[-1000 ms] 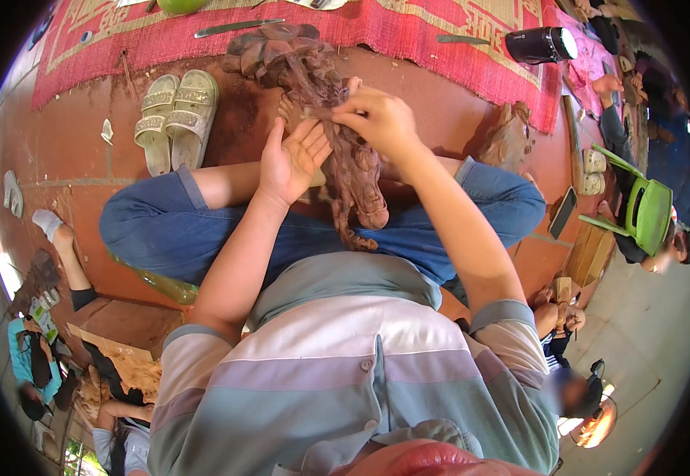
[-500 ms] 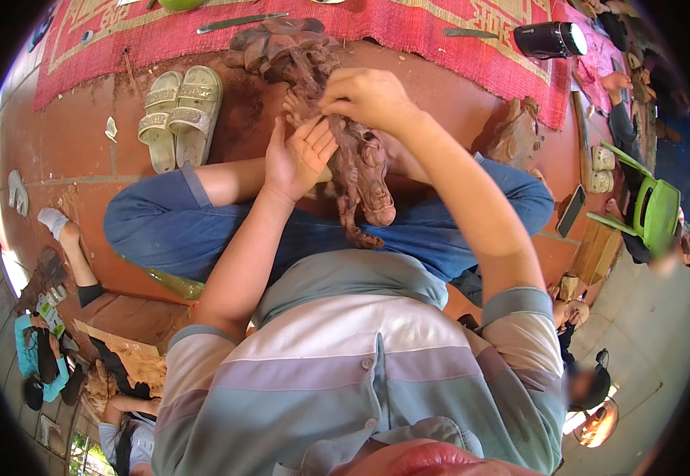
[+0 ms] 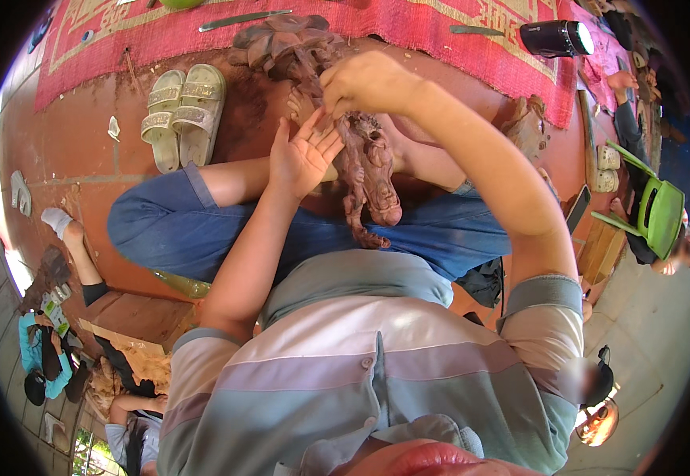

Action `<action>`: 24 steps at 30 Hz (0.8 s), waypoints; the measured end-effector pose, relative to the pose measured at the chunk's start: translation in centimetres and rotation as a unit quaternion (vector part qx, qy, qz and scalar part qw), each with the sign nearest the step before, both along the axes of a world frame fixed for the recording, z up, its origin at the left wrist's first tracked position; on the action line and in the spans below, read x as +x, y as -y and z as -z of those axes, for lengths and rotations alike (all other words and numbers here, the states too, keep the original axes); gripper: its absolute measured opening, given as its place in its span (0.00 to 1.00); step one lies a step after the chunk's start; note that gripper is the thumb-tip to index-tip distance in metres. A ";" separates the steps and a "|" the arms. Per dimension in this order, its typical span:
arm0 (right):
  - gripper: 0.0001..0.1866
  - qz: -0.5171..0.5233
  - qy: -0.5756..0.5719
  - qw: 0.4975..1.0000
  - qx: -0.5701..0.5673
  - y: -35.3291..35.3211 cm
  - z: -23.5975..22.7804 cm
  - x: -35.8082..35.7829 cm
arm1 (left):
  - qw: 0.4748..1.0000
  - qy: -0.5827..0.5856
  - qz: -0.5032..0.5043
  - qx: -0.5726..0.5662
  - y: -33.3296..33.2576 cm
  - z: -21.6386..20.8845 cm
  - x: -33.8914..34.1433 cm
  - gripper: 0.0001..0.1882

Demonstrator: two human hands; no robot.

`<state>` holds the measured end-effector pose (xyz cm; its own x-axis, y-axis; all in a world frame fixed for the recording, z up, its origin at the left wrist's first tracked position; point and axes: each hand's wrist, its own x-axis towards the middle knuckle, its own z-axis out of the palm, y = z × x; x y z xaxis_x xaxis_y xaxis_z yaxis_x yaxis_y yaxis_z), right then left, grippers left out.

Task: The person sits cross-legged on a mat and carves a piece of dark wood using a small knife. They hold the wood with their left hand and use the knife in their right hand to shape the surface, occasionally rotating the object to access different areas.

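A long reddish-brown wood carving with knotted, figure-like shapes lies between my crossed legs. Its broad, leaf-like end reaches the edge of the mat. My left hand is palm up along the carving's left side, fingers stretched out and nothing resting in the palm. Over the carving's middle, my right hand is closed with its fingertips pressed together, close to the left fingertips. Whatever it may pinch is hidden behind the fingers. A bare foot shows beside the carving, beyond my left hand.
Flat metal tools lie on the red patterned mat, with a dark cylinder at the right. Pale sandals stand left. To the right are a rough wood piece, a phone and a green chair. Other people sit around.
My right elbow has swung outward to the right, and the right hand has risen slightly. My left hand stays palm up beside the carving, its fingers tilted a little more upward.
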<state>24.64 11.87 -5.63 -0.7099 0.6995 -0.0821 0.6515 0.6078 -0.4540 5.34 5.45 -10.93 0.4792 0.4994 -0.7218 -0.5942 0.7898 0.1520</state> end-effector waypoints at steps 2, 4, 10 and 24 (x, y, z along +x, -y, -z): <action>0.05 0.023 0.030 0.999 0.006 -1.0 -1.2 2.4 | 0.999 -0.032 0.015 0.005 0.2 0.6 -0.2 0.32; 0.05 0.081 0.085 0.993 0.034 -1.7 -2.3 4.8 | 0.997 -0.067 0.032 -0.006 0.5 1.2 -0.5 0.28; 0.05 0.031 0.021 0.999 0.008 1.3 -0.1 -1.6 | 0.996 -0.073 0.040 0.015 1.4 1.0 -0.2 0.26; 0.06 0.257 0.034 0.962 0.082 1.8 -4.4 8.9 | 0.987 -0.035 0.147 0.062 2.7 0.6 -0.9 0.21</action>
<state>33.57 10.10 -1.20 -0.2630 0.9645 0.0256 0.9101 0.2568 -0.3253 4.45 2.75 -11.53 0.5683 0.4325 -0.7000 -0.3269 0.8994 0.2902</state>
